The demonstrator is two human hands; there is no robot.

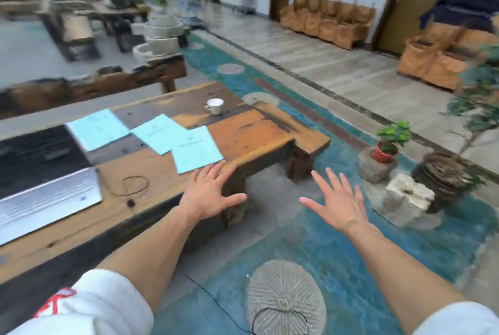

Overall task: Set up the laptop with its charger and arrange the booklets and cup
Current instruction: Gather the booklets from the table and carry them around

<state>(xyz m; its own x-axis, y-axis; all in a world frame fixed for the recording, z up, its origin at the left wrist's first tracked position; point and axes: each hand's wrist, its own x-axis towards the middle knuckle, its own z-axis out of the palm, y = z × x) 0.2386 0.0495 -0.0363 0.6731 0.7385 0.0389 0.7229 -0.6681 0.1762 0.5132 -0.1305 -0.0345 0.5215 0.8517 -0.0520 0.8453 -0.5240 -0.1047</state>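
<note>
An open laptop (pixel 40 172) with a dark screen and silver keyboard sits at the left of the wooden table (pixel 251 134). Three light blue booklets lie spread across the table: one by the screen (pixel 98 128), one in the middle (pixel 159 133), one nearest me (pixel 197 149). A white cup (pixel 214 105) stands further back. A thin black charger cable (pixel 135 186) loops on the table beside the laptop and trails onto the floor (pixel 279 320). My left hand (pixel 213 191) hovers open at the table edge, fingertips near the closest booklet. My right hand (pixel 337 199) is open above the floor.
A lower wooden bench (pixel 299 129) adjoins the table's right end. Potted plants (pixel 388 143) and stone blocks (pixel 407 197) stand on the blue floor at right. A round stone disc (pixel 286 299) lies by my feet. More wooden furniture (pixel 81 83) stands behind.
</note>
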